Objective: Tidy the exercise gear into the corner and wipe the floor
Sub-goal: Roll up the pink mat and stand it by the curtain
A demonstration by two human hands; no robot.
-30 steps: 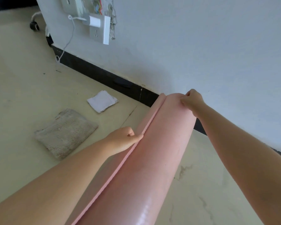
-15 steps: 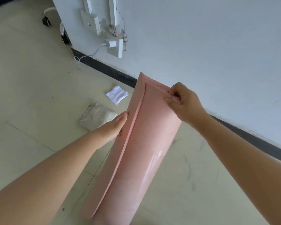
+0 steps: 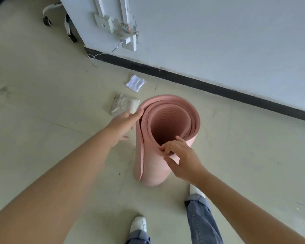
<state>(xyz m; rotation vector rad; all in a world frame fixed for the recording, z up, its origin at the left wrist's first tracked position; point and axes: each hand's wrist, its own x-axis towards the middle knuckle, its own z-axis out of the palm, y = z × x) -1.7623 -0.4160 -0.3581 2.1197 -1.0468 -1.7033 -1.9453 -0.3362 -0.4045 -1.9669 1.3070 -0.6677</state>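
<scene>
Upright now, pink mat roll [image 3: 167, 138]: right hand [image 3: 180, 158] pinches its near rim, left hand [image 3: 124, 125] flat-fingered steadies the loose edge; best kept snug.

Both bare arms are reaching forward and down; the left hand [image 3: 124, 124] is pressing its straight fingers against the mat's [image 3: 173, 118] outer edge; the right hand [image 3: 180, 158] is pinching the near rim.

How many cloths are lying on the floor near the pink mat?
2. A white folded cloth lies close to the black baseboard. A grey cloth lies nearer, just left of the rolled mat, partly behind the left hand. None seems hidden.
</scene>
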